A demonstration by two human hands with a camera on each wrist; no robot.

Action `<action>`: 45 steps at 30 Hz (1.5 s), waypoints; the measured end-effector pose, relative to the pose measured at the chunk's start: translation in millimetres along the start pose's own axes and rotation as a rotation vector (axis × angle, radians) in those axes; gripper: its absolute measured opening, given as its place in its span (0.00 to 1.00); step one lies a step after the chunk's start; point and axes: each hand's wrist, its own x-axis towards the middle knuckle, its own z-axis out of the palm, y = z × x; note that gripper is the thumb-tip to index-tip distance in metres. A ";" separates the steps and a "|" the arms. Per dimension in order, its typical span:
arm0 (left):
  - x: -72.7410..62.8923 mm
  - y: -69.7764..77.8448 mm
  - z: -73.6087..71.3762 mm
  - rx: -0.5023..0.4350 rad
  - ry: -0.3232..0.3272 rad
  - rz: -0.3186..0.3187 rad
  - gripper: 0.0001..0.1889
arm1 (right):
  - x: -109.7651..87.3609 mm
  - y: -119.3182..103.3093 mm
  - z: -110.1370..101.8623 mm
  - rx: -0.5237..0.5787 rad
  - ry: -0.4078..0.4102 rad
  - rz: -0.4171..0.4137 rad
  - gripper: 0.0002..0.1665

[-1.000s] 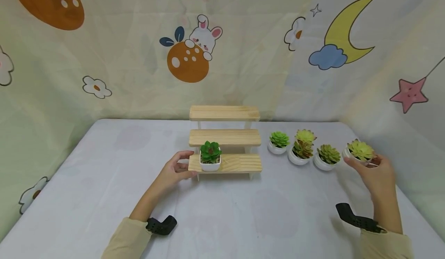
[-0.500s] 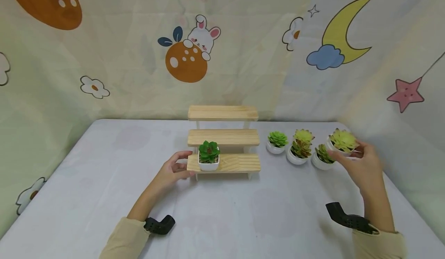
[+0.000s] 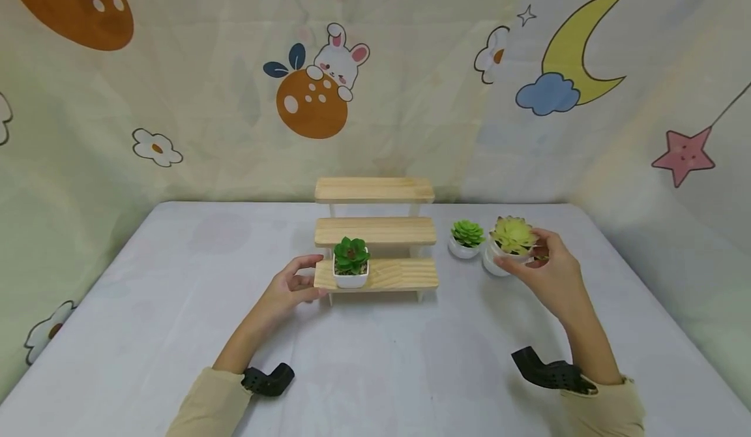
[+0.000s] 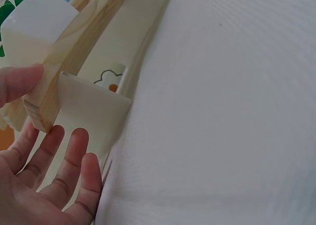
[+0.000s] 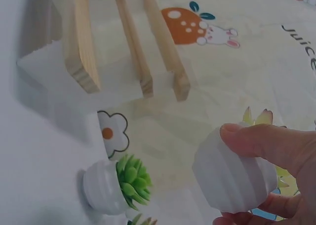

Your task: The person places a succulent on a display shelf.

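Two hands engaged. Your right hand (image 3: 554, 274) grips the yellow-green succulent (image 3: 513, 233), thumb and fingers curled round its ribbed white pot (image 5: 234, 175). That plant is up off the white-covered table (image 3: 381, 372), right of the wooden stand (image 3: 375, 231) and apart from it. From the head view it overlaps a second white pot (image 3: 491, 267), mostly hidden behind; can't tell if the two touch. A bit of leaf shows past your right fingers, its plant hidden.

Your left hand (image 3: 291, 285) pinches the left end of the bottom shelf (image 3: 405, 275): thumb (image 4: 22, 82) on one side of the board, fingertips (image 4: 57, 132) at the other. Remaining fingers extend loosely below the board, near the stand's white leg (image 4: 94, 94).

Dark green succulent (image 3: 351, 254) in a square white pot sits upright on that shelf, toward the left end, near your left fingers. Bright green succulent (image 3: 467, 233) in a round white pot is on the table, between the stand and the plant you're holding.

You've got a black mount on each wrist, beige sleeves behind. Backdrop cloth (image 3: 405, 130) beyond the table carries a rabbit print (image 3: 339, 65), yellow moon (image 3: 577, 52) and pink star (image 3: 683, 155).
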 end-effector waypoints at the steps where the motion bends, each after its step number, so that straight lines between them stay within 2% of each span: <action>1: 0.0 0.3 0.2 -0.002 -0.002 0.002 0.32 | -0.2 -2.6 2.9 0.001 -0.016 -0.006 0.53; 8: 0.5 1.3 1.6 0.001 -0.006 0.001 0.32 | -0.8 -11.3 24.3 0.017 -0.113 -0.024 0.54; 19: 1.3 2.0 3.3 0.010 0.005 -0.009 0.32 | -5.0 -18.1 55.7 0.055 -0.175 -0.072 0.48; 26: 1.4 1.6 3.1 0.001 0.013 -0.025 0.31 | -6.3 -19.6 74.6 0.093 -0.174 -0.110 0.45; 37: -0.5 1.9 1.1 -0.006 0.015 -0.016 0.32 | -6.4 -24.3 88.8 0.159 -0.193 -0.107 0.42; 45: -2.0 1.7 0.0 -0.003 0.020 -0.021 0.32 | -9.0 -30.4 97.5 0.169 -0.145 -0.164 0.38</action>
